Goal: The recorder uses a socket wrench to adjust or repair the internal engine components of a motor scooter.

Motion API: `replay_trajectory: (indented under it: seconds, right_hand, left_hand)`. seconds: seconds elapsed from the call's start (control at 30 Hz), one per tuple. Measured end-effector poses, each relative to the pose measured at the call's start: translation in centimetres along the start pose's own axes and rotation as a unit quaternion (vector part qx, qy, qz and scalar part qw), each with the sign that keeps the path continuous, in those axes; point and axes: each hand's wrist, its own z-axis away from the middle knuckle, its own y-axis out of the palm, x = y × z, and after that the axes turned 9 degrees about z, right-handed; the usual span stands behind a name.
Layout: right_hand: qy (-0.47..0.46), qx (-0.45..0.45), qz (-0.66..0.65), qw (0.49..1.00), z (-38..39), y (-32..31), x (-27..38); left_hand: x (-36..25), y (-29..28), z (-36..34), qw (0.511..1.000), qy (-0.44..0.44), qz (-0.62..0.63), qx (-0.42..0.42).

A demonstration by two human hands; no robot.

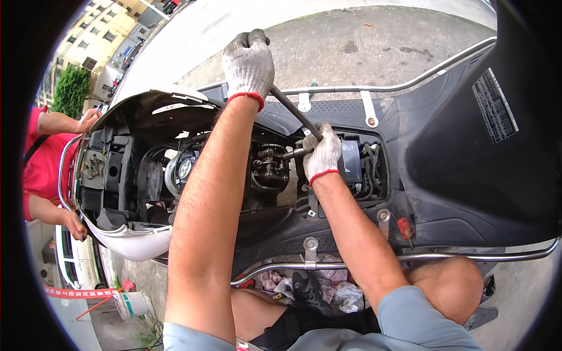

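My left hand (249,65), in a white knit glove with a red cuff, is closed round the far upper end of a long dark socket wrench handle (293,111). The handle slants down to my right hand (324,154), gloved alike, which grips its head end. From there a socket shaft (294,154) points left to the exposed, oily cylinder head (271,167) of the scooter engine. My fingers hide the joint between handle and shaft. The stripped scooter body (328,219) surrounds the engine, and a dark battery (351,161) sits in the opening right of it.
A red-handled screwdriver (404,228) lies on the footboard. Chrome guard rails (462,257) run along both sides. Another person in a red shirt (50,164) stands at the scooter's left end, hands near its rail. Crumpled rags (348,294) lie below, beside my shoe (310,292).
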Motion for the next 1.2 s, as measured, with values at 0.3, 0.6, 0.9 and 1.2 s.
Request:
replay_trajectory:
  seconds: [0.3, 0.6, 0.9, 1.2]
  right_hand:
    - [-0.006, -0.001, -0.001, 1.0, 0.4, 0.4, 0.0]
    - [0.002, -0.022, 0.017, 1.0, 0.8, 0.8, 0.4]
    - [0.008, -0.032, 0.01, 0.999, 0.9, 0.9, 0.5]
    - [0.009, -0.023, 0.015, 1.0, 0.1, 0.6, 0.0]
  left_hand:
    - [0.9, -0.2, -0.5, 0.998, 0.055, -0.022, 0.006]
    - [0.3, 0.1, -0.5, 0.999, -0.006, -0.024, 0.024]
    - [1.3, 1.3, -1.8, 0.998, -0.013, -0.041, 0.052]
    - [1.2, 1.2, -1.8, 0.998, 0.013, -0.048, 0.043]
